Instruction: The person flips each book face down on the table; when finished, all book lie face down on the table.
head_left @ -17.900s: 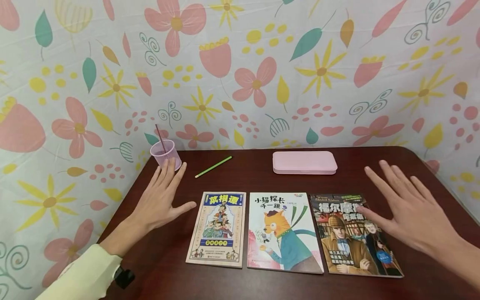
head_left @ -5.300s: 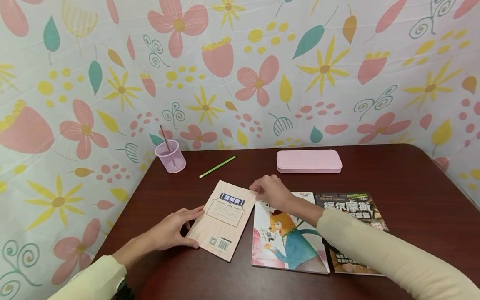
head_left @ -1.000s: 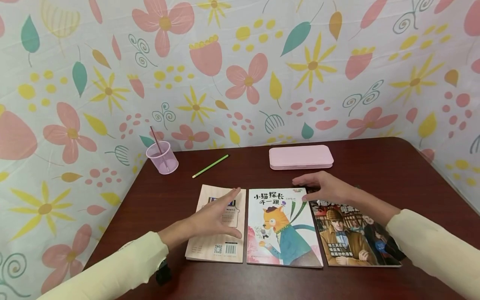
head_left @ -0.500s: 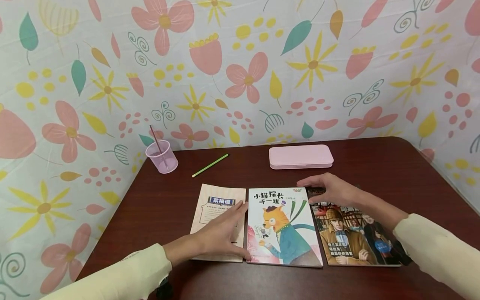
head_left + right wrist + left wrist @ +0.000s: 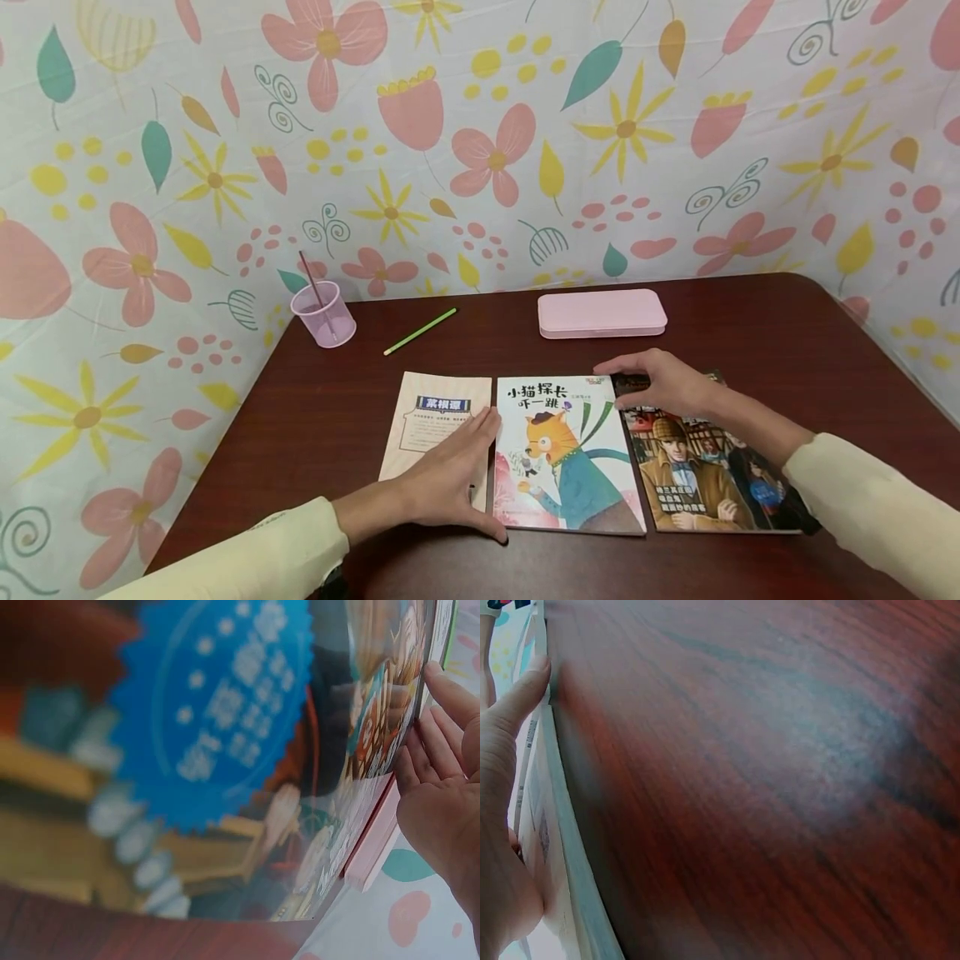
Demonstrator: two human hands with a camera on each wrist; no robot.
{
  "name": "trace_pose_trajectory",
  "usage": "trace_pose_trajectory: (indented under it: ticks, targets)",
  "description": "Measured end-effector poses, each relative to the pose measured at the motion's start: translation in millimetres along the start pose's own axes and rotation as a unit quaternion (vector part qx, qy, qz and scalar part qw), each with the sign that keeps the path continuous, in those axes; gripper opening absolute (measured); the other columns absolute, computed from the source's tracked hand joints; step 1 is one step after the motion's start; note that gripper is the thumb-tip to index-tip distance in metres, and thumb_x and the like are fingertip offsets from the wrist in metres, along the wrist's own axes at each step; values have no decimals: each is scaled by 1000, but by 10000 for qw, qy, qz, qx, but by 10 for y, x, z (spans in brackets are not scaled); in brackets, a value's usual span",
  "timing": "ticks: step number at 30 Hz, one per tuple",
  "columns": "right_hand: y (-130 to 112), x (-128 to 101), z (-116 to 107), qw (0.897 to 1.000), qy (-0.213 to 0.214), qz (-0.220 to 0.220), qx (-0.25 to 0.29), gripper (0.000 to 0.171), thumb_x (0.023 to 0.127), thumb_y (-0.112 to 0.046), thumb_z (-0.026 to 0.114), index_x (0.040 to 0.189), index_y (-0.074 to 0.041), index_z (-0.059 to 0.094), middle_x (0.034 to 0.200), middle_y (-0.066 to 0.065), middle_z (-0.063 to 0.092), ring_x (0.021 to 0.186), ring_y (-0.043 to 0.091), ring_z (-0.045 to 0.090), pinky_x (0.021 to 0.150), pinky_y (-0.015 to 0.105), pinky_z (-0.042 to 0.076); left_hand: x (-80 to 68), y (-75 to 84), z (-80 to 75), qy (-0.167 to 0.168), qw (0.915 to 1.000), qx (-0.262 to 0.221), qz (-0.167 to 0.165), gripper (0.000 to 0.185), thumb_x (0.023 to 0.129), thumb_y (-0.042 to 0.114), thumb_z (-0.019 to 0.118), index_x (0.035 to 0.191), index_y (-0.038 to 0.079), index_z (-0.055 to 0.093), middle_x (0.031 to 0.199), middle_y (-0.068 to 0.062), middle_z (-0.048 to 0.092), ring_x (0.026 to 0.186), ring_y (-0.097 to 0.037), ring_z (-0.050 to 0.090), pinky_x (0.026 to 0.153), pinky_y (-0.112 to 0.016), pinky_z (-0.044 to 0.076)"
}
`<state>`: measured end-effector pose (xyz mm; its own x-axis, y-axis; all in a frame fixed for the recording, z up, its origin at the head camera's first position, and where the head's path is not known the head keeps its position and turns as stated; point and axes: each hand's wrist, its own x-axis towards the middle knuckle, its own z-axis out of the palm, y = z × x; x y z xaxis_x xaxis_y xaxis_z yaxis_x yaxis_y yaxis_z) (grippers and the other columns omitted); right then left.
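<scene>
Three books (image 5: 551, 500) abreast, pencil (image 5: 420, 332) and case (image 5: 602, 313) behind.

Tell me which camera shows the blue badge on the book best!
The right wrist view: the blue badge is biggest there, though cut off at the top. The head view shows it small, near the right sleeve; the left wrist view, not at all.

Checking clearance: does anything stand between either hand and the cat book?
Nothing visible. Over the pale book, the left hand is at the left edge of the cat book; over the dark book, the right hand is at the cat book's upper right corner.
</scene>
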<state>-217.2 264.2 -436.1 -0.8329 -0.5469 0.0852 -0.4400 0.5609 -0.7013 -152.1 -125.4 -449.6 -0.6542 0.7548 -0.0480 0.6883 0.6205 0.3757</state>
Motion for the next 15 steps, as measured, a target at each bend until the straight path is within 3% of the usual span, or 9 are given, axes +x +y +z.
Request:
trace_pose_trajectory:
  ticks: [6, 15]
  targets:
    - [-3, 9, -17, 9999, 34, -33, -98, 53, 90, -8, 85, 139, 0, 68, 137, 18, 69, 131, 43, 61, 98, 55, 56, 5, -5, 27, 72, 9999, -55, 94, 145, 70, 73, 89, 167, -5, 14, 175, -23, 8, 163, -31, 5, 130, -42, 13]
    - [9, 29, -12, 9998, 78, -105, -130, 50, 90, -9, 85, 136, 0, 71, 134, 16, 72, 126, 40, 65, 95, 52, 58, 9, -6, 24, 97, 9985, -533, 114, 144, 69, 63, 95, 168, -3, 14, 176, -22, 4, 163, -30, 2, 130, -44, 14]
